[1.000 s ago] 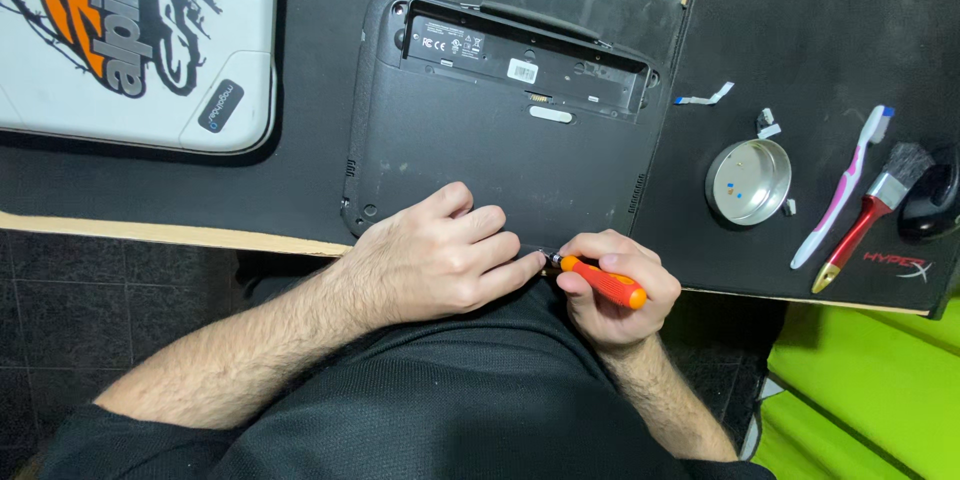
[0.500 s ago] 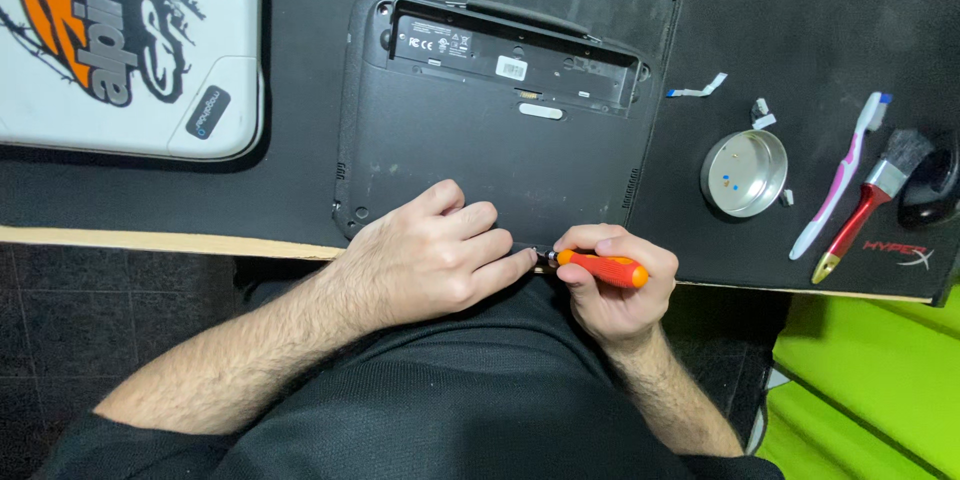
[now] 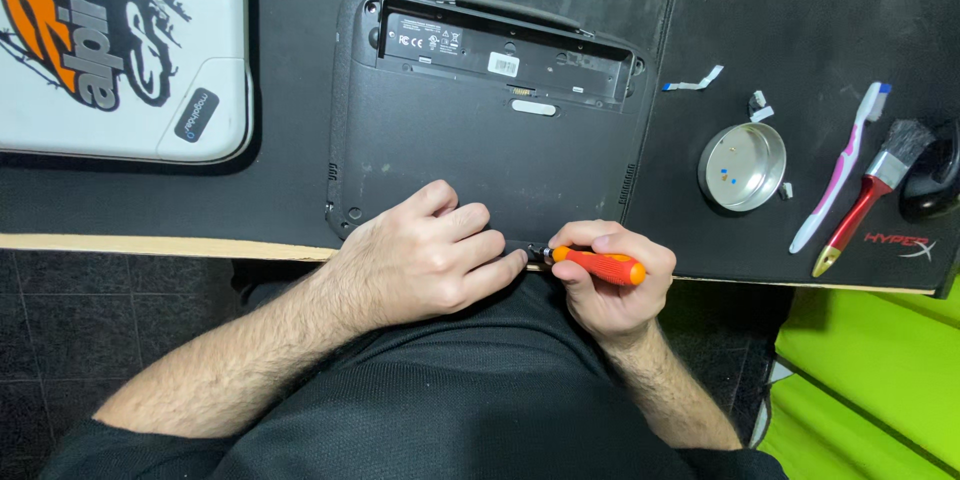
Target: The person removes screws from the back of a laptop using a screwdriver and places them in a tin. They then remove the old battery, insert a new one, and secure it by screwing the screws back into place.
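Black matte mats [image 3: 800, 0] cover a wooden desk; small round metal tin [image 3: 742, 167] holds a few tiny specks, too small to identify; upturned black plastic laptop [image 3: 480, 130] lies at the near edge; left hand [image 3: 425, 255] rests flat on it, fingers loosely spread, gripping nothing; right hand [image 3: 605, 275] closed around orange-handled screwdriver [image 3: 598, 264], tip hidden at the laptop's near edge; toothbrush [image 3: 840, 168] and paintbrush [image 3: 868, 195] beside the tin; white case [image 3: 120, 50] cut off at left.

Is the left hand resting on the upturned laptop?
Touching. The head view shows the left hand lying flat on the dark laptop base, fingers pressed down beside the orange screwdriver.
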